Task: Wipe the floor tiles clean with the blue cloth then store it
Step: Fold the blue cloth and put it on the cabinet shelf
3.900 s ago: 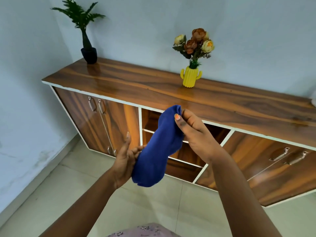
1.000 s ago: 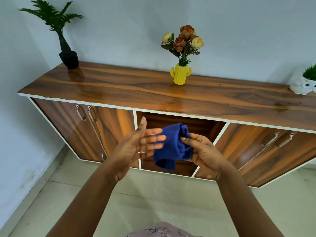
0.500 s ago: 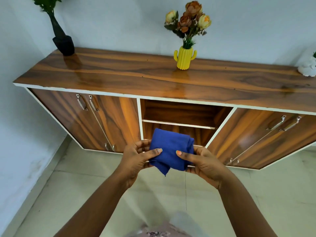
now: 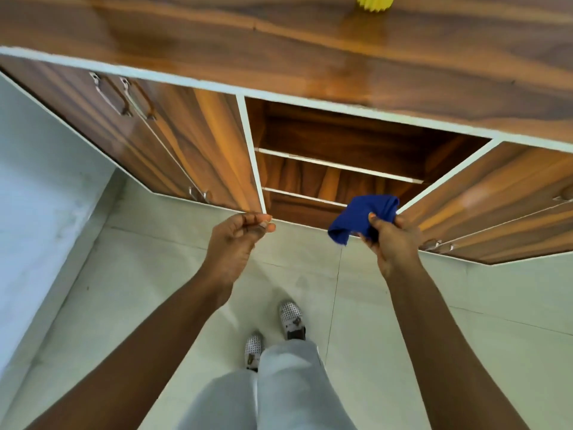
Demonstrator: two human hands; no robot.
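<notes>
I am looking steeply down past two bare forearms at a pale tiled floor (image 4: 124, 274) and the front of a long wooden sideboard (image 4: 310, 41). My right hand (image 4: 392, 240) pinches a folded blue cloth (image 4: 361, 214) between thumb and fingers — the cloth is bunched, one corner drooping to the left, and it is held in the air in front of the lower right corner of the sideboard's open middle compartment (image 4: 341, 144), not inside it. My left hand (image 4: 240, 235) holds nothing; its fingers are curled loosely inward with the thumb touching the fingertips, and it hangs just in front of the white upright at the compartment's left side. The compartment has two shelves edged in white. Closed wooden doors with metal handles (image 4: 124, 97) stand to its left and right. At the far top edge the base of a yellow vase (image 4: 375, 1) rests on the sideboard — only its bottom shows. Near the bottom, grey trousers (image 4: 279, 392) and two patterned white shoes (image 4: 290, 318) stand on the tiles.
</notes>
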